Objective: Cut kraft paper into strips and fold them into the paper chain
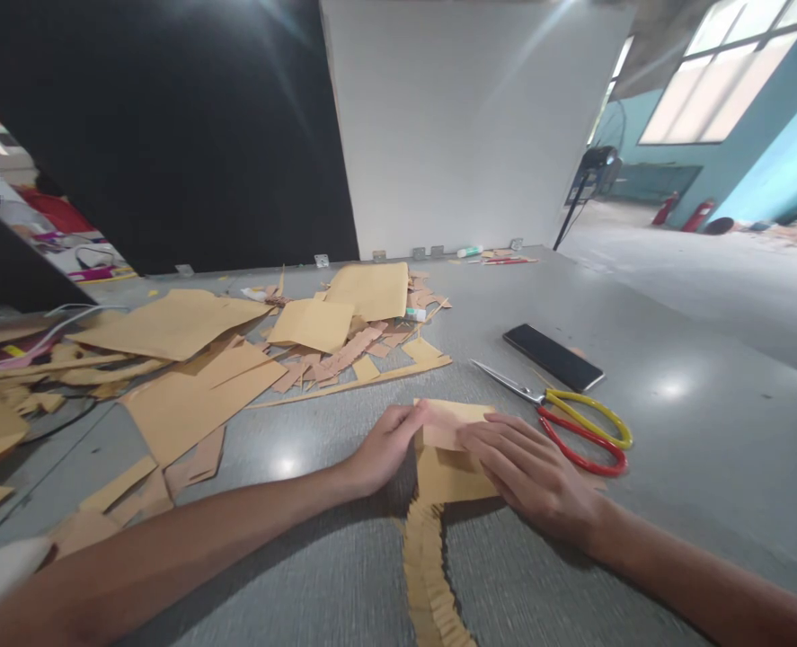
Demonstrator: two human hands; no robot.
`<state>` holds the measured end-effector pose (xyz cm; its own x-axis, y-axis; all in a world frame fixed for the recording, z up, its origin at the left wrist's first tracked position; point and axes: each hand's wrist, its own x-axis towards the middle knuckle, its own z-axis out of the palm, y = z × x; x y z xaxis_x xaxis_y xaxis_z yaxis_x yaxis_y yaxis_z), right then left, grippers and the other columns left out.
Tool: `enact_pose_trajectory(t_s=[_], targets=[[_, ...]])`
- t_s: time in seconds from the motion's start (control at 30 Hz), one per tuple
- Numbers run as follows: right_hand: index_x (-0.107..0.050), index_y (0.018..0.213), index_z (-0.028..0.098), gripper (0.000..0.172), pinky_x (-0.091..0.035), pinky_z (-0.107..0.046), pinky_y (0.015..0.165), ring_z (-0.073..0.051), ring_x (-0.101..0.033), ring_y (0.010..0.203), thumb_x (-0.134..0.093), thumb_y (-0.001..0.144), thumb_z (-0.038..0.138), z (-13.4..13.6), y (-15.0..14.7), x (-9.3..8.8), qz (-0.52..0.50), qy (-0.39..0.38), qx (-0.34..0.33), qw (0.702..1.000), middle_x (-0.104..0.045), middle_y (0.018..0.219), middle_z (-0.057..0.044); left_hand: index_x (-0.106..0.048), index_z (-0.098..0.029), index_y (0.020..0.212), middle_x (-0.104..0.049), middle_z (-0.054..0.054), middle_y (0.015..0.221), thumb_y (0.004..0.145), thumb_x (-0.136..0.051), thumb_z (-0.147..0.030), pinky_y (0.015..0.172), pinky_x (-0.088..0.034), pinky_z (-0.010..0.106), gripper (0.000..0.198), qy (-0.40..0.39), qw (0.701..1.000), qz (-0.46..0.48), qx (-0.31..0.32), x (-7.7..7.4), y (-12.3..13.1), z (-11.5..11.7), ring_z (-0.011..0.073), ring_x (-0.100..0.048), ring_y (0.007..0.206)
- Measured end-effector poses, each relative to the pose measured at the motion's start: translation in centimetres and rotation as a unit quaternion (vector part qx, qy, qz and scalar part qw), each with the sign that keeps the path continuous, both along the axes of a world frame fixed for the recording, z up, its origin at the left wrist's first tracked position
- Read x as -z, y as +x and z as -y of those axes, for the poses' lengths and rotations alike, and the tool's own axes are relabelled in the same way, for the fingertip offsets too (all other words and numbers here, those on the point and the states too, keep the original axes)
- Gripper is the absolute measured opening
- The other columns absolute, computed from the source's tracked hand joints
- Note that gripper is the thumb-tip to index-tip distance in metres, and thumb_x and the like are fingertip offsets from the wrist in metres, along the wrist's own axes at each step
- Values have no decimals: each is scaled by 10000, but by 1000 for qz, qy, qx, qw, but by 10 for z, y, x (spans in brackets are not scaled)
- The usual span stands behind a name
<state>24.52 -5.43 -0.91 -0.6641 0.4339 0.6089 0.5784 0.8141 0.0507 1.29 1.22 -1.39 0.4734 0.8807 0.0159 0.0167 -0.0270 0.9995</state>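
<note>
Two bare hands, one piece in work. The left hand (388, 445) has its fingertips closed on the left edge of the folded-over flap of one brown paper sheet (453, 424). The right hand (526, 472) lies flat on the same sheet, palm down with the fingers stretched out, pressing and not gripping. The sheet lies on the grey table (674, 467), near the front edge and between the two hands. One pleated strip (429, 575) runs from it toward the person. One pair of scissors (573, 418), with one yellow and one red handle, lies just right of the right hand, blades closed. One black phone (552, 357) lies beyond the scissors. One scrap pile (202, 359) is on the left: several big sheets, too many offcuts to count. Two red fire extinguishers (698, 216) stand far off on the right.
</note>
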Motion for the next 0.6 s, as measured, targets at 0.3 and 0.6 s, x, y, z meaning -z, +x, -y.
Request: enact_pose_trajectory(t_s=[0.3, 0.6], targets=[[-626, 1252, 63, 294, -543, -413, 944, -245, -667, 1038, -551, 970, 33, 7, 0, 4, -58, 17, 0, 998, -709, 1112, -168, -752, -120, 977, -744, 94, 921, 957, -571, -587, 826, -482, 320, 501, -67, 993, 87, 39, -1, 2, 2, 231, -661, 852], [-566, 1414, 159, 411, -471, -474, 988, -176, -667, 805, -518, 1018, 63, -2, -4, 0, -40, -19, 14, 999, -719, 905, -48, -738, -131, 1026, -752, 102, 957, 905, -643, -608, 768, -491, 295, 501, -57, 992, 76, 81, -1, 1, 1, 224, -667, 864]])
